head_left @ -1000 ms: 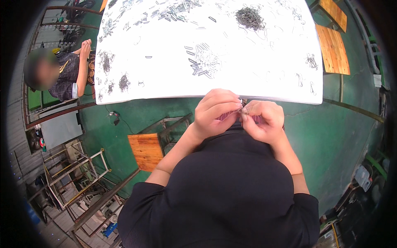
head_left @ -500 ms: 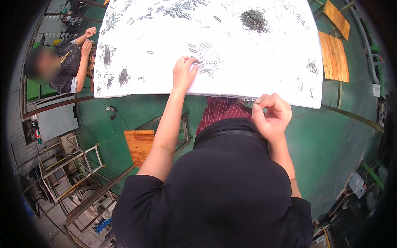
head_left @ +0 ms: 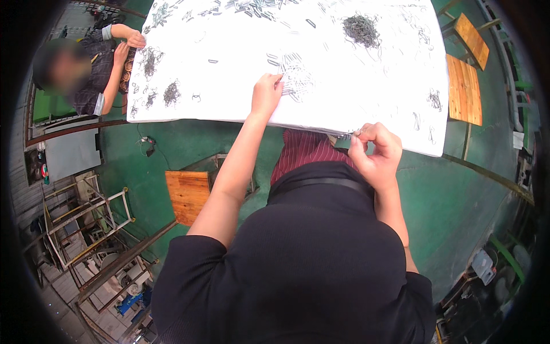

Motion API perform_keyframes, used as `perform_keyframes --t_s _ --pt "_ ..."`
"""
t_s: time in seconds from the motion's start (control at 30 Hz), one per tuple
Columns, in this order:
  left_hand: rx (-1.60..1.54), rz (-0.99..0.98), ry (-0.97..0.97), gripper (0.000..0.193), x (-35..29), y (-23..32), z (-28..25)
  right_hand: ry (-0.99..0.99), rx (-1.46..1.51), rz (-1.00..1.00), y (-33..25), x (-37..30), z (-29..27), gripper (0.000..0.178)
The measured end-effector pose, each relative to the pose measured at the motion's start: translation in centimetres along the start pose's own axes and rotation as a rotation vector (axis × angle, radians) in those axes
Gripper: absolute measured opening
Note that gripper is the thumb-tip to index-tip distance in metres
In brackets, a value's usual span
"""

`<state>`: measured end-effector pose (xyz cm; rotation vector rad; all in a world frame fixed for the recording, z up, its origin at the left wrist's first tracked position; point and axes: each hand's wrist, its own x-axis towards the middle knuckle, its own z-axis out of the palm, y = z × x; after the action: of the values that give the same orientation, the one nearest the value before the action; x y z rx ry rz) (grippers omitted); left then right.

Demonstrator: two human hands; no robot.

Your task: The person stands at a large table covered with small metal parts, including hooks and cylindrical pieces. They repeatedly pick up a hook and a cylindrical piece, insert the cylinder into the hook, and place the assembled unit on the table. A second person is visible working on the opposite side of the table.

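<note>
My left hand [head_left: 267,94] is over the white tabletop [head_left: 229,103], thumb and forefinger drawn together at the near left side of a loose pile of small, pale, elongated loops [head_left: 298,80]. Whatever lies between those fingertips is too small to make out. At the table's near edge, my right hand [head_left: 377,148] is closed in a pinch, thumb against curled forefinger. A tiny piece seems to show at its tips, but its kind cannot be told. Two dark narrow loops [head_left: 273,56] lie just beyond the pale pile.
A tangled dark heap of thin loops [head_left: 361,31] lies at the far right; smaller dark clumps [head_left: 172,93] dot the left side. Another person [head_left: 94,74] works at the left edge. Wooden stools [head_left: 464,89] stand at the right, another wooden seat [head_left: 188,196] at the left.
My left hand has shifted slightly right and up, along the pile. My right hand keeps its pinch. The other person's hand has come to the table's left edge. The view has tilted slightly.
</note>
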<state>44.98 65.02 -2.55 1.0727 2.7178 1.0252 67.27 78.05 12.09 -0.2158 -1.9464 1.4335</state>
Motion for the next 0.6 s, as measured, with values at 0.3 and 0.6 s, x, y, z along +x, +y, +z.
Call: perform_keyframes --t_s 0.3,0.6 --pt "-0.330 -0.020 0.192 0.009 -0.6 5.6 -1.3 0.052 -0.068 0.052 -0.1 -0.6 -0.1 0.012" --pt "-1.201 0.030 0.006 0.005 -5.5 18.1 -5.0 0.003 -0.129 0.056 0.2 -1.0 -0.5 0.011"
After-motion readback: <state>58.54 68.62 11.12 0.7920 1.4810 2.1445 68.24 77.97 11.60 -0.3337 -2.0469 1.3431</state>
